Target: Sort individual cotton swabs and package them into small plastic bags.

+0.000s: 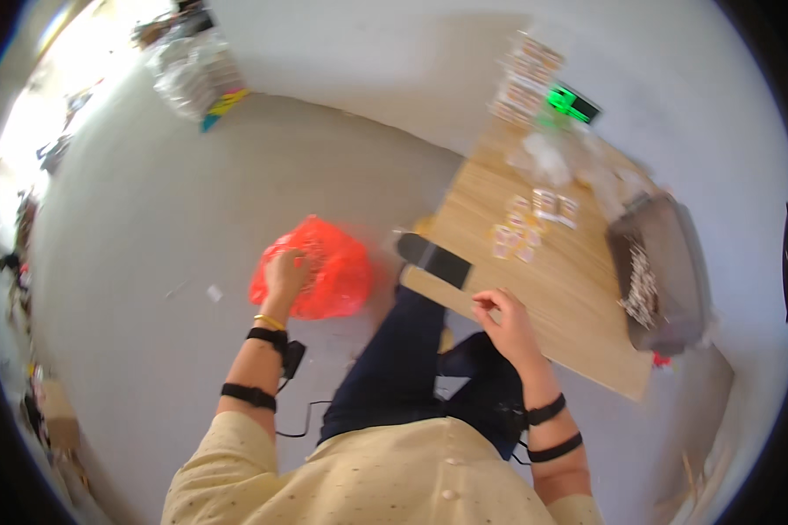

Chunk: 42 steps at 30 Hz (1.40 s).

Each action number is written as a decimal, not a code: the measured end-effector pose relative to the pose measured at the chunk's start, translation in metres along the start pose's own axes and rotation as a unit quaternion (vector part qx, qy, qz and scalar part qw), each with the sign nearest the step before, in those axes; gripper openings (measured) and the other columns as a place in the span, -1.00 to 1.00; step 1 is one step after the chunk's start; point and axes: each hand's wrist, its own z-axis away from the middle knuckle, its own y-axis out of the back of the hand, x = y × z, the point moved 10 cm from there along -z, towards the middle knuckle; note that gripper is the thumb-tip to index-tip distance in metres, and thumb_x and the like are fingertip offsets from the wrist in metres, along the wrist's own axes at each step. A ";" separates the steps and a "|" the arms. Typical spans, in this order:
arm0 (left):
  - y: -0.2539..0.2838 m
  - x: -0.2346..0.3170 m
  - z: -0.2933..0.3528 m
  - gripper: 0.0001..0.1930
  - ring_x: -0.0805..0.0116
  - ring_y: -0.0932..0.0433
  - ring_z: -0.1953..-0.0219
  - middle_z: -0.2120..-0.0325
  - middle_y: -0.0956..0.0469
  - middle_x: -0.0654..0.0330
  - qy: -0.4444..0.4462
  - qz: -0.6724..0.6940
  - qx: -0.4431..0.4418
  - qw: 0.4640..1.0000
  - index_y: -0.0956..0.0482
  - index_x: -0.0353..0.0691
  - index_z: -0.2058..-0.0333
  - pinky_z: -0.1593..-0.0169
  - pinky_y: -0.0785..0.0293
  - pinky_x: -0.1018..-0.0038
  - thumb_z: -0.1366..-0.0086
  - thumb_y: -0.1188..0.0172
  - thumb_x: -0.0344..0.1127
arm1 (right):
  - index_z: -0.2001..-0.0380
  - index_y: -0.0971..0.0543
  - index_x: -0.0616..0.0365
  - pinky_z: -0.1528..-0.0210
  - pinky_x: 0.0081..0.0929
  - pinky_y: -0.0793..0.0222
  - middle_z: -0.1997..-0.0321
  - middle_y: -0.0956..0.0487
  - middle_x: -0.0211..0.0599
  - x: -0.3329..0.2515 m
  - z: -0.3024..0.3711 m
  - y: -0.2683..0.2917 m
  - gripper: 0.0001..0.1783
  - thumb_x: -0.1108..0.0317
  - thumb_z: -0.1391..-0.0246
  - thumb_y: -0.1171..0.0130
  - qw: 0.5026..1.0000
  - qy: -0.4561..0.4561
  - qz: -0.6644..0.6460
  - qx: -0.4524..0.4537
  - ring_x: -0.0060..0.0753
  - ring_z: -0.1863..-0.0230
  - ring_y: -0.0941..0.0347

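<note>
Reaching down with left hand [284, 273], fingers curled into the top of a red plastic bag [317, 267] on the grey floor [149, 219]. Right hand [506, 322] at the near edge of the low wooden table [569, 306], fingertips pinched together; anything between them too small to make out. Wide bare floor left of bag. Small pale packets [534, 219] mid-table, grey tray [665, 271] at right edge, more packets [525, 79] stacked beyond, blurred. Clear bags [193, 70] far off, indistinct.
</note>
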 end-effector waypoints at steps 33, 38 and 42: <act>-0.106 0.440 0.098 -0.32 0.06 -0.13 -0.49 -0.40 -0.27 0.07 -0.472 0.128 -0.223 0.843 -0.35 -0.23 -0.32 -0.57 0.12 0.03 -0.29 -0.27 -0.09 | 0.10 -0.57 -0.03 -0.11 -0.07 -0.41 0.07 -0.50 -0.23 0.316 0.080 0.315 -0.63 0.61 -0.03 -0.19 0.829 -0.225 0.504 0.090 -0.04 -0.03 -0.51; -0.110 0.438 0.098 -0.32 0.05 -0.13 -0.49 -0.40 -0.27 0.06 -0.475 0.128 -0.216 0.843 -0.36 -0.25 -0.31 -0.56 0.11 0.02 -0.28 -0.27 -0.09 | 0.24 -0.55 0.05 0.00 -0.07 -0.44 0.16 -0.53 -0.23 0.305 0.049 0.298 -0.79 0.55 -0.03 -0.18 0.849 -0.187 0.491 0.061 -0.02 0.11 -0.57; -0.109 0.441 0.098 -0.33 0.05 -0.13 -0.49 -0.39 -0.27 0.06 -0.474 0.125 -0.221 0.844 -0.37 -0.25 -0.31 -0.56 0.11 0.02 -0.29 -0.26 -0.08 | 0.26 -0.54 0.04 0.09 -0.08 -0.49 0.18 -0.53 -0.23 0.282 0.014 0.237 -0.79 0.47 0.00 -0.27 0.869 -0.122 0.479 0.016 -0.03 0.20 -0.60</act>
